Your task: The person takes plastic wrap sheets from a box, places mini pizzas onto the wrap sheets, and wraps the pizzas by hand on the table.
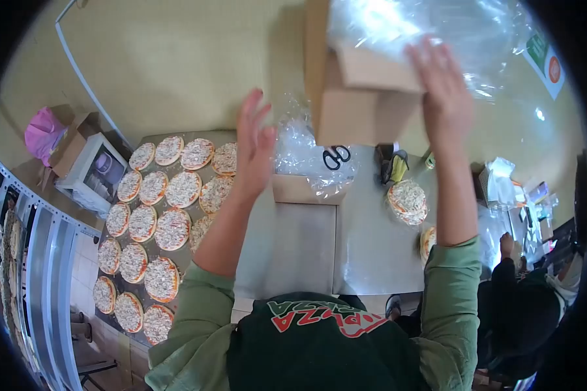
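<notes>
My right hand [442, 88], slightly blurred, is at the side of a raised cardboard box [372, 117], its fingers stretched out by the flap. Clear plastic film [430, 23] spills over the top of that box. Whether the hand bears any of the box's weight cannot be made out. Held up to the left, my left hand [254, 146] has its fingers apart and nothing in them. Beyond it lies a lower cardboard box [306, 189] with clear plastic [295, 140] and black-handled scissors [336, 158] on it.
Several topped pizzas [173, 228] stand in rows on the left of the table. A film-wrapped pizza [407, 202] lies at right, near a black and yellow object [392, 164]. Metal shelving [49, 274] is at far left; another person [525, 319] works at right.
</notes>
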A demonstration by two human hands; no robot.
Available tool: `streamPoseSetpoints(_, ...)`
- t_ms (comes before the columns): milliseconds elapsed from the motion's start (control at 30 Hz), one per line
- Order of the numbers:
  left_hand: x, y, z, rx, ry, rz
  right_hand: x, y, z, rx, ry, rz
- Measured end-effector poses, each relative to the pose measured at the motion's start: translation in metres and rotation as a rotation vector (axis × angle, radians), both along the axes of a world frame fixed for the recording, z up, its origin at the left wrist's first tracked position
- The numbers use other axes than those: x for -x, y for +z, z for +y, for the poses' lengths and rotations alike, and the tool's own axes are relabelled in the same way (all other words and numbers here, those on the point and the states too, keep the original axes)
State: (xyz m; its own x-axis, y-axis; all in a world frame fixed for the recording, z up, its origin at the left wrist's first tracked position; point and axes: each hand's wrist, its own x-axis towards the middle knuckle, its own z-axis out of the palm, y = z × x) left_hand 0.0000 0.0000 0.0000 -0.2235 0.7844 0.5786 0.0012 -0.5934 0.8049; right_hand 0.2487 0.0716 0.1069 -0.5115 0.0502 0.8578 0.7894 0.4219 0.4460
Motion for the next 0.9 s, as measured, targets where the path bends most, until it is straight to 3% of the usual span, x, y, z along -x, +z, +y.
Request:
streamPoseSetpoints(100,0.019,0.033,0.023,-0.057,0.078,0.052,0.030,-0.048,0.017,0.117,0.045,-0.007)
streamPoseSetpoints(167,0.012,0.028,0.036,0.099,0.044,-0.060,0.036,-0.100,0.022,0.260,0.048,-0.098)
streamPoseSetpoints(233,0.007,0.005,0.056,0.198,0.188,0.125,0.044,-0.126,0.016,0.349,0.073,-0.097)
streamPoseSetpoints(267,0.009,-0.004,0.067,0.242,0.263,0.221,0.051,-0.131,0.009,0.388,0.103,-0.067)
streamPoseSetpoints(367,0.010,-0.009,0.070,0.220,0.176,-0.108,0.049,-0.132,0.002,0.524,0.141,-0.072)
streamPoseSetpoints(400,0.007,0.000,0.067,0.372,0.235,-0.314,0.046,-0.131,0.001,0.570,0.145,-0.087)
streamPoseSetpoints(500,0.030,-0.010,0.077,0.478,-0.036,-0.369,0.038,-0.134,0.006,0.564,0.198,-0.045)
streamPoseSetpoints(600,0.039,-0.003,0.084,0.432,0.045,-0.235,0.034,-0.123,0.014,0.473,0.105,-0.037)
streamPoseSetpoints(700,0.032,0.036,0.070,0.330,0.074,-0.117,0.034,-0.106,0.016,0.457,0.055,-0.005)
streamPoseSetpoints(800,0.033,0.050,0.058,0.260,-0.049,-0.182,0.035,-0.112,0.014,0.546,0.050,0.076)
streamPoseSetpoints(900,0.048,-0.003,0.066,0.242,-0.015,-0.065,0.035,-0.155,0.009,0.613,0.041,0.031)
